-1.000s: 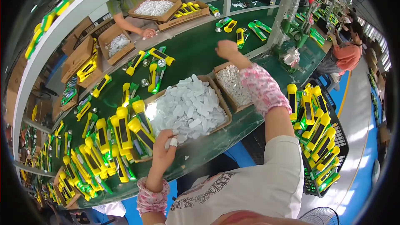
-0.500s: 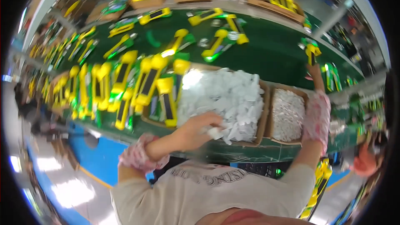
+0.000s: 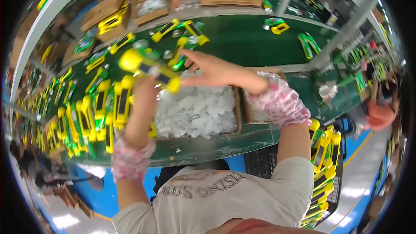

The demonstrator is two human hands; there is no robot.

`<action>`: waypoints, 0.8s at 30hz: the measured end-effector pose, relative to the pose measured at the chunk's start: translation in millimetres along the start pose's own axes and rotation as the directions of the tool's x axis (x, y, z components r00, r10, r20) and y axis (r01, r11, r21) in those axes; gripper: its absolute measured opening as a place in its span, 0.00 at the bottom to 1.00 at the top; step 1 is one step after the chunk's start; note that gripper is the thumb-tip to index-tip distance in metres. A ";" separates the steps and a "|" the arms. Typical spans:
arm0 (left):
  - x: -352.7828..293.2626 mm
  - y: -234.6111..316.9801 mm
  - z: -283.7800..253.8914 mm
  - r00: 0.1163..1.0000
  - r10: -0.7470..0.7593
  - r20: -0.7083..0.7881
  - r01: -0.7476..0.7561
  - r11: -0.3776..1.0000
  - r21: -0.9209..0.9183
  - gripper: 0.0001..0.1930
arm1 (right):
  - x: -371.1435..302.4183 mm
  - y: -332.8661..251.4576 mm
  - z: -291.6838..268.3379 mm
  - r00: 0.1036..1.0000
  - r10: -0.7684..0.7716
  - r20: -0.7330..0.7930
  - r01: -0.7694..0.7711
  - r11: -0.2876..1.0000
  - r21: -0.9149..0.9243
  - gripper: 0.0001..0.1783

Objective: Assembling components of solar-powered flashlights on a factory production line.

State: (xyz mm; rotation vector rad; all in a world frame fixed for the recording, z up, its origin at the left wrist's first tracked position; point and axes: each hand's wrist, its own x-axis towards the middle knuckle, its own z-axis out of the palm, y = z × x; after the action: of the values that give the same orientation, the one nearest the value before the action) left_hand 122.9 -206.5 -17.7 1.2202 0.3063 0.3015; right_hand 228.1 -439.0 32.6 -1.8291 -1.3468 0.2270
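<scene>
Since the frame ½ sec ago yr R hand [image 3: 212, 70] has come in from the far R of the green bench [image 3: 242, 43] to above the big box, & yr L hand [image 3: 145, 92] has gone from that box's near edge to farther L, at a raised yellow-and-green unit w/ a dark panel [image 3: 163, 76]. Going L to R: a crowd of similar yellow units [image 3: 82, 121] stands/leans along the L of the bench. Next, yr L hand, blurry, looks clamped on the raised unit, approx. mid-length; exact finger placement unclear. That unit hangs tilted over the big box's L part, round yellow end up L, other end down R twd yr R hand. Under it, the big cardboard box [image 3: 238, 115] is heaped w/ flat translucent white pcs [image 3: 199, 115]. Behind, a few more units [image 3: 190, 34] lie on the bench & a co-worker's hand [image 3: 175, 2] is by the back cartons. Yr R hand is spread, fingers & thumb apart, thumb side close to the unit's lower end; can't tell if touching. Under yr R wrist, partly hidden, a smaller box of pale bits [image 3: 258, 116]. Back R, 1 yellow-and-green unit [image 3: 277, 27] lies flat, then green strips [image 3: 308, 45]. Lower R, a black crate [image 3: 336, 190] full of yellow units
</scene>
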 end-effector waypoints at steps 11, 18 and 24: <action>-11.6 99.2 -179.4 0.997 -0.051 -0.054 0.068 0.916 0.394 0.19 | -203.6 391.5 -315.9 0.380 0.273 -0.884 -0.696 -0.545 -0.468 0.19; -3.0 110.2 -138.5 0.972 -0.141 -0.190 0.233 0.716 0.658 0.22 | -182.8 476.7 -326.6 0.739 0.189 -0.647 -0.484 -0.519 -0.704 0.31; 9.5 101.1 -123.1 0.962 -0.128 -0.241 0.267 0.629 0.730 0.26 | -197.1 515.1 -356.6 0.926 0.082 -0.368 -0.364 -0.061 -0.929 0.41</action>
State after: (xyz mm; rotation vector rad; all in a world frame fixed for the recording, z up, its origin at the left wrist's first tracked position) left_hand 77.6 -64.3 38.9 1.9864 0.7688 0.0642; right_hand 717.7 -829.7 -164.8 -3.1972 -0.9613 -1.1655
